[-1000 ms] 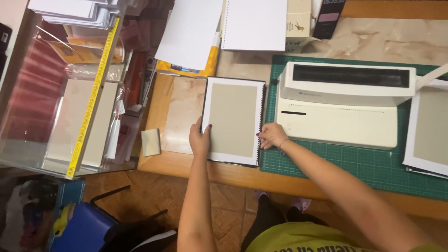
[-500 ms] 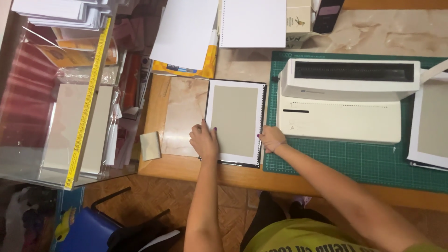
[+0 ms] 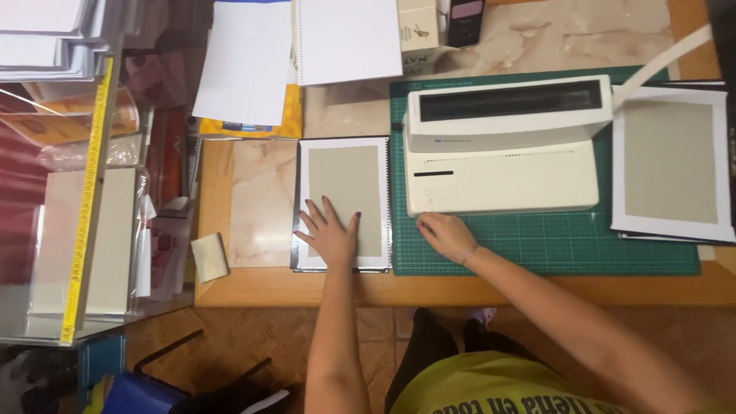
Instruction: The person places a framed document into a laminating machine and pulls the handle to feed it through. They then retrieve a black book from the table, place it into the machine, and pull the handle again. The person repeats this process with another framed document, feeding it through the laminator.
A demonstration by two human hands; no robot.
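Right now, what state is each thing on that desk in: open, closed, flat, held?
Spiral notebook: closed, flat, pressed by left hand.
Binding machine: on green cutting mat, untouched.
Right hand: resting on mat, empty.
Second cover board: flat, beside machine.
Yellow tape measure: extended.

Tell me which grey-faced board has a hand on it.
The board left of the white machine: the left hand lies flat on it. The other board, right of the machine, is untouched.
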